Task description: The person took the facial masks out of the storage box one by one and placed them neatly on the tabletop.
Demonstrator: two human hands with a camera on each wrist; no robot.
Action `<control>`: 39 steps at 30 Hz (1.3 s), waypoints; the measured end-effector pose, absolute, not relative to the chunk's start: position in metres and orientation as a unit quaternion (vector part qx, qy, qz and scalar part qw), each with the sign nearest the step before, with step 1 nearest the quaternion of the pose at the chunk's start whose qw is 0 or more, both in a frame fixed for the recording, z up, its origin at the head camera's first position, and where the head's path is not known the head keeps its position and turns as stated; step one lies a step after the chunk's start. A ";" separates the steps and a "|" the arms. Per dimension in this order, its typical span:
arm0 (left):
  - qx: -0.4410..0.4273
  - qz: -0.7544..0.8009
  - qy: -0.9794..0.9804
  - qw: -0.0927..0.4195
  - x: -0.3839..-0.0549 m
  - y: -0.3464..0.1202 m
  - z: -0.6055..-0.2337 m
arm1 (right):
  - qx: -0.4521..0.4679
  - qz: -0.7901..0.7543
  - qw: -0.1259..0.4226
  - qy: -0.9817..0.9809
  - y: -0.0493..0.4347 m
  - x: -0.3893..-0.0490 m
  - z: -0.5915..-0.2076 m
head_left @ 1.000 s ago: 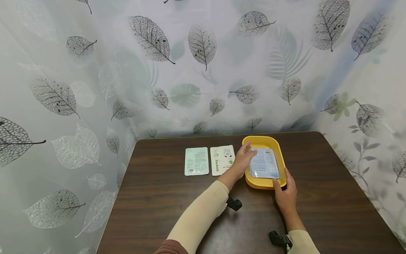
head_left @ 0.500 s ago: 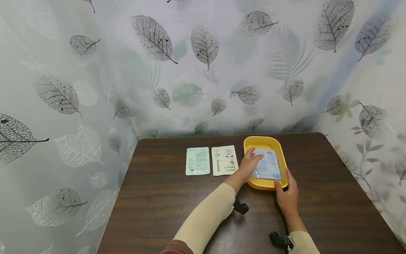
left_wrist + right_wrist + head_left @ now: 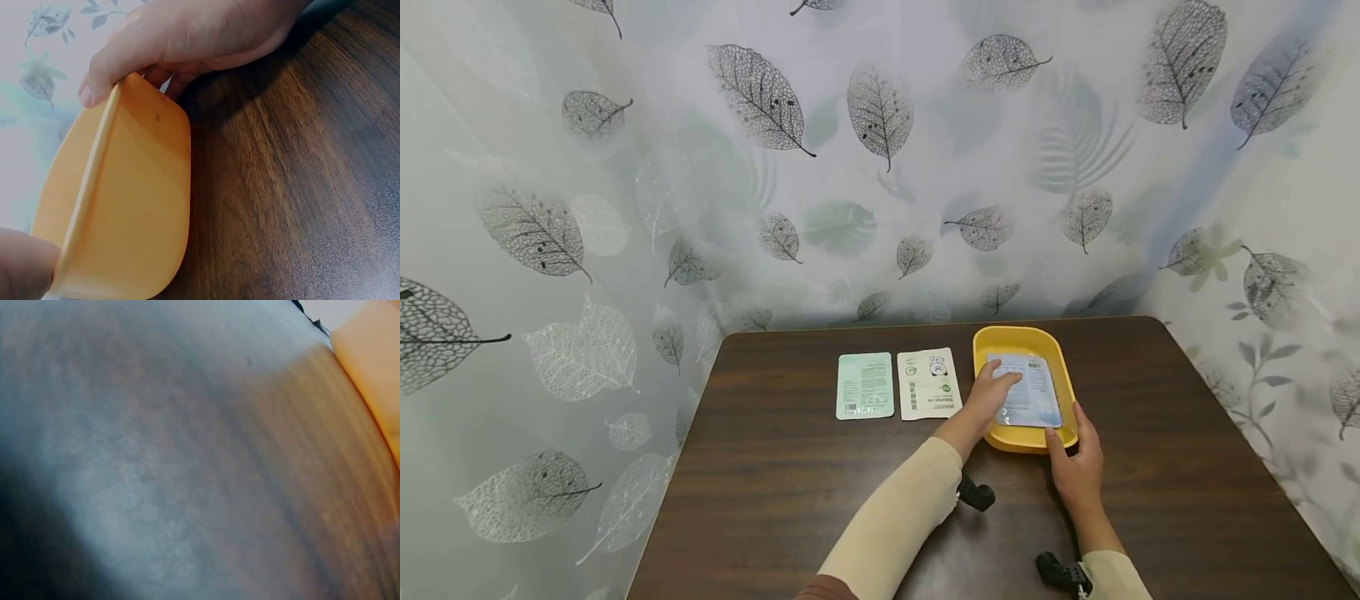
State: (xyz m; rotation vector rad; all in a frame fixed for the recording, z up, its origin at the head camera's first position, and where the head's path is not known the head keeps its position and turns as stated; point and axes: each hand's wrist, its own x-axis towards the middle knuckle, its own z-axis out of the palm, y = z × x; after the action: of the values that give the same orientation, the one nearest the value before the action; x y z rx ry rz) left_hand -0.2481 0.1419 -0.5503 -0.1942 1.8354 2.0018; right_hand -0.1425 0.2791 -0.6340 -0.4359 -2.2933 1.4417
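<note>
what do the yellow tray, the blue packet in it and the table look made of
Yellow tray: probably molded plastic, smooth and satin, judging by its even colour and rounded corners.
Blue packet: perhaps plastic or foil film, slightly glossy, from its flat, faintly shiny face.
Table: wood or wood-look laminate, with dark streaky grain and a light sheen.

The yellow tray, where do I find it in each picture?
Head: the yellow tray is right of centre, near the table's far edge.
Left wrist: the yellow tray is big, on the left side.
Right wrist: just part of the yellow tray, top right.
All three show the brown tabletop.
</note>
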 end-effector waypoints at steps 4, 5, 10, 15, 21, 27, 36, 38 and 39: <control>-0.067 0.722 0.657 0.208 -0.248 0.142 -0.552 | -0.154 0.514 0.201 -0.820 0.279 -0.142 -0.635; -0.065 0.724 0.655 0.207 -0.248 0.141 -0.552 | -0.155 0.513 0.201 -0.820 0.279 -0.142 -0.635; -0.060 0.728 0.653 0.201 -0.249 0.142 -0.554 | -0.156 0.509 0.205 -0.822 0.278 -0.143 -0.636; -0.059 0.727 0.655 0.199 -0.248 0.143 -0.555 | -0.156 0.509 0.205 -0.821 0.278 -0.143 -0.637; -0.053 0.747 0.631 0.202 -0.248 0.143 -0.556 | -0.158 0.506 0.205 -0.823 0.280 -0.144 -0.638; -0.045 0.784 0.580 0.218 -0.251 0.142 -0.559 | -0.155 0.506 0.213 -0.822 0.280 -0.143 -0.638; -0.023 0.787 0.578 0.214 -0.252 0.139 -0.561 | -0.148 0.502 0.226 -0.822 0.280 -0.144 -0.638; -0.015 0.787 0.577 0.217 -0.253 0.139 -0.561 | -0.148 0.505 0.222 -0.821 0.279 -0.144 -0.637; -0.010 0.787 0.577 0.221 -0.253 0.139 -0.561 | -0.149 0.508 0.221 -0.819 0.279 -0.144 -0.637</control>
State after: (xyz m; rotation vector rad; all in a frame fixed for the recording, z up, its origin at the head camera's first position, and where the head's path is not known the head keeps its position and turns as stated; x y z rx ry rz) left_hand -0.2528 0.1386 -0.5609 -0.0269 1.5939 2.1746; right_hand -0.1435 0.2794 -0.6366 -0.4125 -2.2636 1.4034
